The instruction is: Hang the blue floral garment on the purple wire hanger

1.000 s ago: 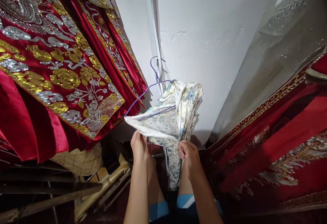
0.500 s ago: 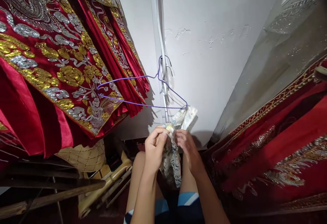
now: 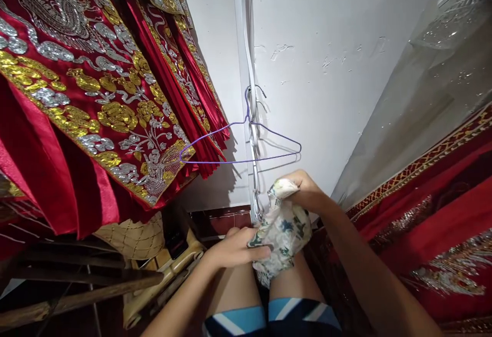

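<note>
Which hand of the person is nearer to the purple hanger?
Right. The right hand, holding the floral garment, is just below the right end of the purple hanger; the left hand is lower, farther away.

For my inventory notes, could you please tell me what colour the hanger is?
The hanger is purple, seen best in the head view.

Bright light falls on a white wall [image 3: 315, 96] with chipped paint. Reddish tiles [image 3: 230, 222] line the floor at its foot, and a bamboo chair [image 3: 165, 280] stands on the left.
</note>
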